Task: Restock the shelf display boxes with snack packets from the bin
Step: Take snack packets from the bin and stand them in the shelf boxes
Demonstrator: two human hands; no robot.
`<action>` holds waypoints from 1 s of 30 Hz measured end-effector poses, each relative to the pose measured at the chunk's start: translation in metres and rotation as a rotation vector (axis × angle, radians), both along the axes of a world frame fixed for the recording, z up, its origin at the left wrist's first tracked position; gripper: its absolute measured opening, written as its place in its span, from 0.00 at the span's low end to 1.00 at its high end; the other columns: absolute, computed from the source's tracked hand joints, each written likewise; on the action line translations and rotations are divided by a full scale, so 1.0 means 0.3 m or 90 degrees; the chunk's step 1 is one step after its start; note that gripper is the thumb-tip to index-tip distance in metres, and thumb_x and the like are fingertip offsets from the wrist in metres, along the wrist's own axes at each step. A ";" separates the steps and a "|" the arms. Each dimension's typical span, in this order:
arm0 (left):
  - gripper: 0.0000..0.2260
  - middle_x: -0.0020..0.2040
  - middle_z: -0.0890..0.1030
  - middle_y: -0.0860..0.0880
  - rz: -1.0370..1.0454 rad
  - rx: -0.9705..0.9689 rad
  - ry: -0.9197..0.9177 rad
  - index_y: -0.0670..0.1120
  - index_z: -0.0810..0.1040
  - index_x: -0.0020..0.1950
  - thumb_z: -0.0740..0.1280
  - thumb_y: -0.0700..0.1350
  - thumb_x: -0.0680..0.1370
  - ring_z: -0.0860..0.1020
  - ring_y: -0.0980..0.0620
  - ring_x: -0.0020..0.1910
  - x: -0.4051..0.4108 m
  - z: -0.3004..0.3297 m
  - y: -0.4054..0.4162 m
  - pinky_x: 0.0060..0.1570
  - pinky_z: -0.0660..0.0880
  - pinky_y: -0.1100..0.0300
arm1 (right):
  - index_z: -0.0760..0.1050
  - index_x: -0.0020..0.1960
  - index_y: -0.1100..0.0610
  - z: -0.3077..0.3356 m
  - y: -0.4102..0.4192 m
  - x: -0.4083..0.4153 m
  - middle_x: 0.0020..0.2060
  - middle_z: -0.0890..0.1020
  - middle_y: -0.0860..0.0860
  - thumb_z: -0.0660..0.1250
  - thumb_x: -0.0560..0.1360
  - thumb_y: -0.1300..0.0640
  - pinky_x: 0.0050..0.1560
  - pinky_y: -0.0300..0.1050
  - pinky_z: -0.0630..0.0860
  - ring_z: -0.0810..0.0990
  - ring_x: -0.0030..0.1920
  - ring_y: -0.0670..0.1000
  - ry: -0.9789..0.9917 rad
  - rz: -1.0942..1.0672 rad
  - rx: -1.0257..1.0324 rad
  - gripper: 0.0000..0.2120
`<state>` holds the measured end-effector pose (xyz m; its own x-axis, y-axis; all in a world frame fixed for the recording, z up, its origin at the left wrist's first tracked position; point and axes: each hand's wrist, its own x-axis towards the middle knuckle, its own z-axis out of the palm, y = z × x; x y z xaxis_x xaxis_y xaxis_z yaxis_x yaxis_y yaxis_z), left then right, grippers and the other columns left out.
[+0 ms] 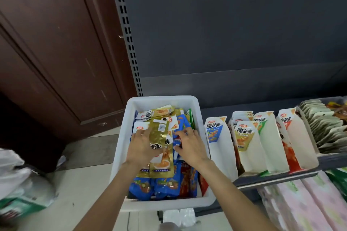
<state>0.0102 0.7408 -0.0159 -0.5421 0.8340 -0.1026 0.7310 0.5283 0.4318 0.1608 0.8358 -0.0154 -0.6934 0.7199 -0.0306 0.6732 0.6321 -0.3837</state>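
Observation:
A white plastic bin (123, 135) holds several snack packets in gold, blue and red. Both my hands are inside it. My left hand (139, 148) grips a gold packet (159, 133) that stands up above the pile. My right hand (189, 146) lies on the blue packets (177, 144) with curled fingers; whether it holds one I cannot tell. To the right, on the shelf, stand white display boxes: a blue-labelled box (221, 148), a gold-labelled box (249, 154), a green-labelled box (272, 146) and a red-labelled box (298, 144).
A grey tray of pale packets (324, 124) sits at the shelf's far right. Pink packs (304, 202) lie on the shelf below. A dark wooden door (56, 52) stands at left, with bags (20, 184) on the floor beside it.

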 end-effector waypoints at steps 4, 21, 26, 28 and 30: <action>0.34 0.52 0.81 0.47 0.084 0.066 -0.236 0.45 0.68 0.70 0.78 0.48 0.67 0.77 0.48 0.55 -0.026 0.026 0.011 0.54 0.72 0.56 | 0.70 0.66 0.51 0.031 -0.044 0.013 0.62 0.72 0.50 0.66 0.76 0.55 0.61 0.46 0.72 0.73 0.61 0.49 0.209 -0.040 -0.135 0.18; 0.05 0.45 0.80 0.56 -0.137 0.382 -0.369 0.49 0.78 0.52 0.64 0.43 0.78 0.76 0.64 0.46 0.268 0.291 0.175 0.45 0.72 0.70 | 0.78 0.52 0.58 0.321 0.031 0.397 0.38 0.80 0.43 0.66 0.77 0.51 0.35 0.27 0.72 0.81 0.38 0.41 0.587 -0.327 0.068 0.11; 0.11 0.51 0.79 0.54 -0.387 0.292 -0.084 0.51 0.76 0.58 0.65 0.46 0.76 0.75 0.53 0.54 0.422 0.226 0.301 0.56 0.71 0.55 | 0.72 0.49 0.46 0.355 0.106 0.667 0.36 0.80 0.49 0.64 0.76 0.48 0.36 0.42 0.77 0.82 0.35 0.48 0.514 -0.430 0.165 0.04; 0.14 0.59 0.77 0.53 -0.445 0.245 0.017 0.52 0.75 0.62 0.64 0.49 0.77 0.70 0.52 0.62 0.483 0.197 0.337 0.62 0.65 0.56 | 0.74 0.55 0.47 0.328 0.137 0.745 0.38 0.83 0.54 0.66 0.76 0.50 0.40 0.53 0.79 0.83 0.37 0.56 0.445 -0.467 0.168 0.08; 0.15 0.62 0.75 0.54 -0.478 0.218 0.082 0.54 0.74 0.64 0.62 0.52 0.78 0.66 0.53 0.64 0.523 0.169 0.366 0.64 0.60 0.57 | 0.76 0.58 0.55 0.304 0.166 0.779 0.43 0.84 0.58 0.67 0.76 0.51 0.42 0.56 0.79 0.83 0.40 0.60 0.347 -0.467 0.171 0.13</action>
<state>0.1672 0.8505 0.0347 0.1798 0.9520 0.2479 0.8912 -0.2643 0.3686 0.3945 0.8856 0.0756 0.0646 0.9172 0.3930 0.7082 0.2353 -0.6657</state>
